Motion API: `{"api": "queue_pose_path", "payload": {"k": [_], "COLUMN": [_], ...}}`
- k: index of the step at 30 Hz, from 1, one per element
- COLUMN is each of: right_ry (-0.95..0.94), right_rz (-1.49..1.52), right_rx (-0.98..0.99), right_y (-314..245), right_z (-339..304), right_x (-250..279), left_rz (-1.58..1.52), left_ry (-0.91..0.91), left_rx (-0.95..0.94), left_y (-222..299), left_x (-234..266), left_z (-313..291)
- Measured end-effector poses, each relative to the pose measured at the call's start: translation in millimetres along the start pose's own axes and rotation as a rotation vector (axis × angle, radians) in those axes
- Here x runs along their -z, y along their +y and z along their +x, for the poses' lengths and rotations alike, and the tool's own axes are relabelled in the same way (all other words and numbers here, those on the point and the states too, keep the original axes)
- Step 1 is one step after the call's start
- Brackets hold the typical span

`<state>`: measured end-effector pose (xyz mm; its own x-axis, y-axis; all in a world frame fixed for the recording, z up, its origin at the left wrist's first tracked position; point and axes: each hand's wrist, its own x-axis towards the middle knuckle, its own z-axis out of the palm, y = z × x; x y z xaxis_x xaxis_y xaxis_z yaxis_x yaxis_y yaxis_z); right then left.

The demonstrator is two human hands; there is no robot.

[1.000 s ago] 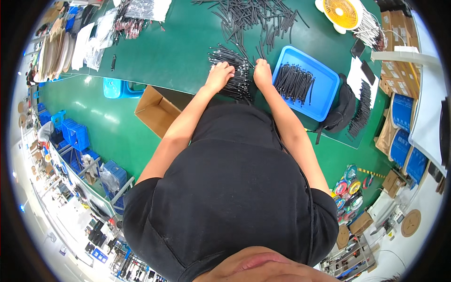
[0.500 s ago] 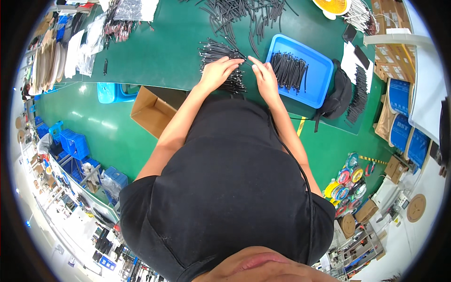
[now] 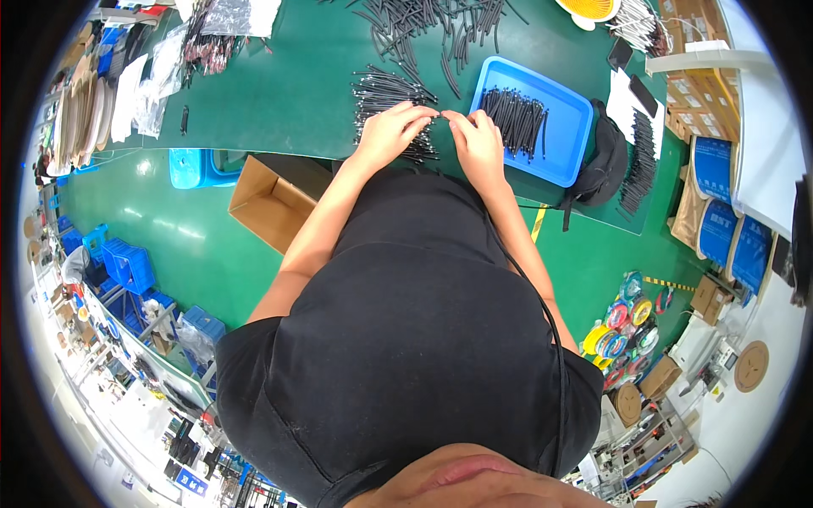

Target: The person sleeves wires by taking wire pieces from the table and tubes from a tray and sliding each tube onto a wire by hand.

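Over the near edge of the green table, my left hand (image 3: 389, 135) and my right hand (image 3: 479, 146) meet at their fingertips. Both pinch a small dark end, seemingly of a thin black cable (image 3: 438, 116); most of it is hidden by the fingers. Beneath and behind my left hand spreads a pile of black cables (image 3: 385, 91) with small shiny ends. Right of my right hand stands a blue tray (image 3: 565, 157), holding a row of similar black cables (image 3: 515, 123).
Loose black tubes (image 3: 423, 25) lie at the far middle. A black bag (image 3: 605, 165), phones (image 3: 644, 95) and more black pieces (image 3: 637, 165) are at the right. Bagged wires (image 3: 203, 51) lie far left. A cardboard box (image 3: 269, 203) and blue stool (image 3: 196, 168) stand below the table edge.
My right hand's fingers, apart from the left's half a second ago, have closed in and now touch at the left fingertips. The whole view has shifted slightly.
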<state>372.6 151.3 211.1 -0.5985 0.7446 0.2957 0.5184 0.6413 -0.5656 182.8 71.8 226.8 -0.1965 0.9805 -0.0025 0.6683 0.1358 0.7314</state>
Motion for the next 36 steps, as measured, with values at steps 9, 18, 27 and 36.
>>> {"api": "queue_pose_path", "payload": {"k": [9,18,27,36], "right_ry": [-0.084,-0.217,-0.226,-0.274], "right_rz": [0.122,0.319,0.317,0.474], "right_rx": [-0.101,-0.189,-0.203,-0.283], "right_y": [-2.0,4.9,1.2,-1.0], "right_z": [-3.1,-6.0,-5.1,-7.5], "right_x": [3.8,-1.6,-1.1,0.5], "left_rz": [-0.031,-0.026,-0.119,-0.1], "left_ry": [-0.099,-0.097,-0.158,-0.136], "left_rx": [-0.057,-0.103,-0.101,-0.103], "left_y": [-0.6,-7.9,-14.9,-13.9], "left_x": [1.4,3.6,2.4,8.5], "left_z": [-5.7,-7.8,-10.0,-12.1]}}
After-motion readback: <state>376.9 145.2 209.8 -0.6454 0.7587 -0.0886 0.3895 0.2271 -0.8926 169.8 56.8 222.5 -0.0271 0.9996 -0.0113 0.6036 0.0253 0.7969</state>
